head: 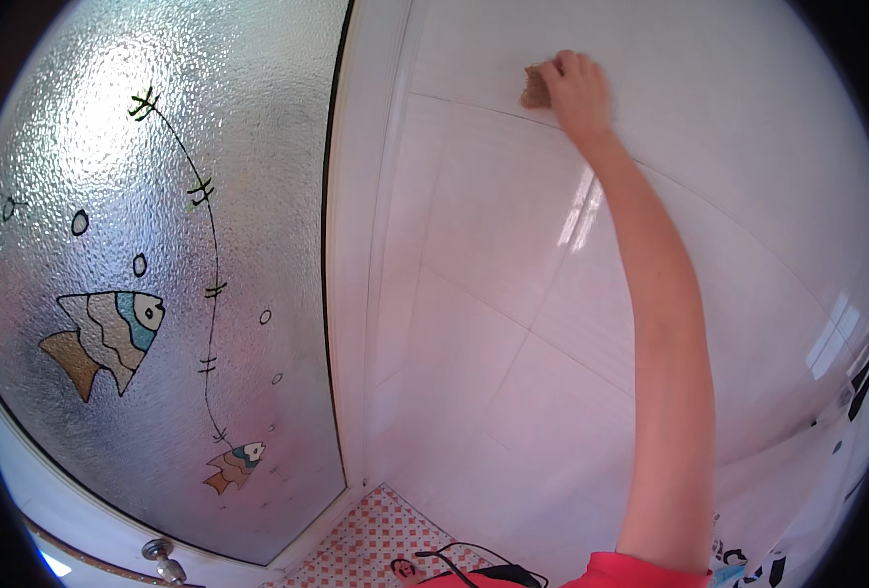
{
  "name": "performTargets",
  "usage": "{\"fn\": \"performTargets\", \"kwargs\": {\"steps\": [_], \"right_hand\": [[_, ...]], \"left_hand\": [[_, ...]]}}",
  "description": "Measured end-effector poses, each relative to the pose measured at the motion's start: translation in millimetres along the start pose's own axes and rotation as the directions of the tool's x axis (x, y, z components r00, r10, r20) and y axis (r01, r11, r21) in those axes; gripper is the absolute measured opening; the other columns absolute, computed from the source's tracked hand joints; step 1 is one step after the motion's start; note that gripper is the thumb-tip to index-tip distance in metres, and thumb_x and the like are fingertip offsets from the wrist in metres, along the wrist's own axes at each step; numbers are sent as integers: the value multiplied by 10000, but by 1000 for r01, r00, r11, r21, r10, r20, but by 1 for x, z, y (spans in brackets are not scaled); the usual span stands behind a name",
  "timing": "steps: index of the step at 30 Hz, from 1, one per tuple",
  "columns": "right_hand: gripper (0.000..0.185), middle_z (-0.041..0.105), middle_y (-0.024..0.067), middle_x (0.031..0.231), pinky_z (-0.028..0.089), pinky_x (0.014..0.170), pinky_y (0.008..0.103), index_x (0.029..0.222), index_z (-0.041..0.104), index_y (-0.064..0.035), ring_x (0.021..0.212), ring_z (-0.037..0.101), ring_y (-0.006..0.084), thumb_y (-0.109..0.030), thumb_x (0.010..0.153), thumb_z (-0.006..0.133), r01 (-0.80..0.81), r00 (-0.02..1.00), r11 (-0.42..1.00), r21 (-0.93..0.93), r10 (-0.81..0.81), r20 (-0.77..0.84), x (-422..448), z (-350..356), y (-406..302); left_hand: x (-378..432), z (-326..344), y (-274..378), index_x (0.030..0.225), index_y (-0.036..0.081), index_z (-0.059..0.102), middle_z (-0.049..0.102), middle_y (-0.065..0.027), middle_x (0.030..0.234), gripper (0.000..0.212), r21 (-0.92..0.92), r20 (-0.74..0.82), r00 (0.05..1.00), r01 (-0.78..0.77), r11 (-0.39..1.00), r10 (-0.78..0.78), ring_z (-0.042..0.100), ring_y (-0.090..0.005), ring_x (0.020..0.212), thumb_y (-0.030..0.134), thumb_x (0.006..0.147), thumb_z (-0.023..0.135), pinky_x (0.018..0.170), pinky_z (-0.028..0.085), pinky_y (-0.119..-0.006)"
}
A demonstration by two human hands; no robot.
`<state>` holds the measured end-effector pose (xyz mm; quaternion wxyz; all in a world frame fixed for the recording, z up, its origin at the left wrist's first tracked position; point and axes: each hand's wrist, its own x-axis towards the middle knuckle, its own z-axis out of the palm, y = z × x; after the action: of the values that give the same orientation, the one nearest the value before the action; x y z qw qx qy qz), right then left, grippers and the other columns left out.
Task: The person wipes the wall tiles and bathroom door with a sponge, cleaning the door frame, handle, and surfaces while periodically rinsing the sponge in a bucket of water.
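Observation:
High up, my right hand [580, 88] grips a brown scrubbing pad [536, 90] with a rough, meshy look. The pad rests against a white tiled wall [508, 220], just above a joint between tiles. Most of the pad's right side is hidden by my fingers. My bare right arm reaches up from a red sleeve [644, 569] at the lower edge. My left hand is out of view.
Left of the wall stands a textured glass panel [272, 220] painted with fish [107, 331]. A metal knob [164, 562] sits below its frame. Patterned red-and-white floor tiles [375, 525] and a black cable [471, 547] show at the bottom. White printed sheeting [780, 507] hangs lower right.

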<state>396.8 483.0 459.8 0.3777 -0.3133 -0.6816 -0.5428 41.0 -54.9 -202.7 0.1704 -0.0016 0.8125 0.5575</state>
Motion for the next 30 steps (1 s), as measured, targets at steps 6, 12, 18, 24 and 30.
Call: {"fn": "performTargets", "kwargs": {"steps": [6, 12, 18, 24, 30], "right_hand": [[392, 463, 129, 1102, 316, 882, 377, 1025, 490, 34, 1061, 381, 280, -257, 762, 500, 306, 943, 842, -444, -331, 22, -18, 22, -9], [453, 395, 168, 1191, 281, 930, 384, 1094, 445, 54, 1098, 364, 309, -274, 782, 455, 97, 982, 836, -539, -167, -82, -14, 16, -37], [463, 367, 162, 1228, 176, 1004, 375, 1192, 342, 51, 1157, 317, 282, -153, 776, 367, 349, 754, 936, -55, -245, 609, -223, 67, -159], [493, 276, 138, 1306, 134, 1016, 369, 1240, 298, 15, 1206, 252, 260, -177, 789, 349, 605, 267, 707, 365, -612, 744, -371, 28, -197], [386, 430, 195, 1161, 272, 934, 431, 1107, 460, -14, 1109, 378, 310, -200, 770, 432, 232, 971, 785, -574, -157, 179, -71, 52, -74]], "left_hand": [[5, 7, -31, 1165, -8, 401, 542, -139, 893, 479, 47, -3, 998, -69, 997, 69, 430, -138, 572, 216, 773, 559, 477, 367, -262], [-3, 14, 14, 1177, 21, 403, 564, -126, 844, 477, 88, 102, 994, 35, 995, -44, 427, -136, 511, 230, 775, 554, 468, 371, -270], [-2, 30, 25, 1211, 55, 380, 565, -127, 902, 508, 202, 103, 995, -18, 979, -3, 505, -171, 677, 215, 769, 571, 555, 418, -286], [19, 42, 5, 1222, 56, 369, 554, -114, 880, 535, 50, 143, 990, -4, 999, -3, 501, -184, 702, 252, 766, 569, 610, 420, -304], [22, 38, 3, 1201, 44, 386, 534, -96, 822, 511, 195, 139, 988, -91, 977, 64, 476, -174, 665, 255, 770, 562, 596, 409, -296]]}}
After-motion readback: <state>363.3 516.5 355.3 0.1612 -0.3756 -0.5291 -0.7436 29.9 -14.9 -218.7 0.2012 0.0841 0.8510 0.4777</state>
